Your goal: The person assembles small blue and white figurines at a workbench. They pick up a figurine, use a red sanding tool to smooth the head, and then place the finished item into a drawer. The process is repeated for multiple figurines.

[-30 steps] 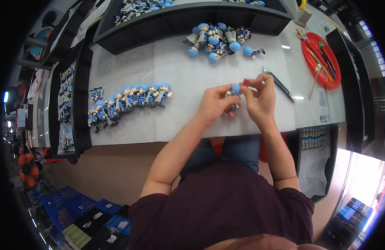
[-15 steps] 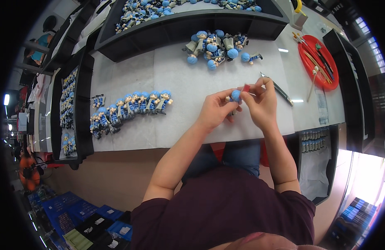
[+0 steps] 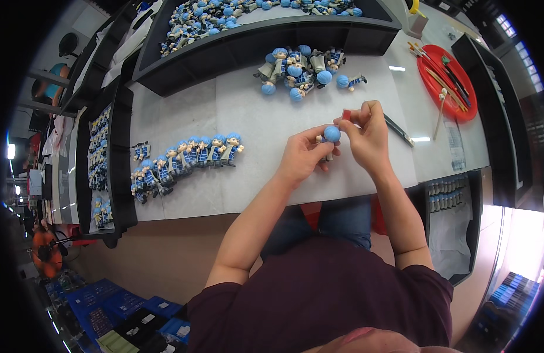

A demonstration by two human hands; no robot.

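Left hand (image 3: pixel 304 157) gripped the blue-haired figurine (image 3: pixel 330 136) above the desk's (image 3: pixel 254 117) near edge; right hand (image 3: pixel 366 136) pinched a small red piece (image 3: pixel 346 114) beside its head. Best done steadily, figurine braced, fingertips close.

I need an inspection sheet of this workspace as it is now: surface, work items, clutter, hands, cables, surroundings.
Surface: pale worktable, mostly bare at its middle.
Job's things: blue-haired figurine held over the table; small red piece in the right fingers.
Clutter: row of finished figurines at left; loose heap of figurines behind; red tray with brushes; a dark tool beside the right hand.
Hands: left hand grips the figurine; right hand pinches the red piece.
Cables: nothing seen.
Surroundings: black trays of figurines at left; blue crates on the floor.
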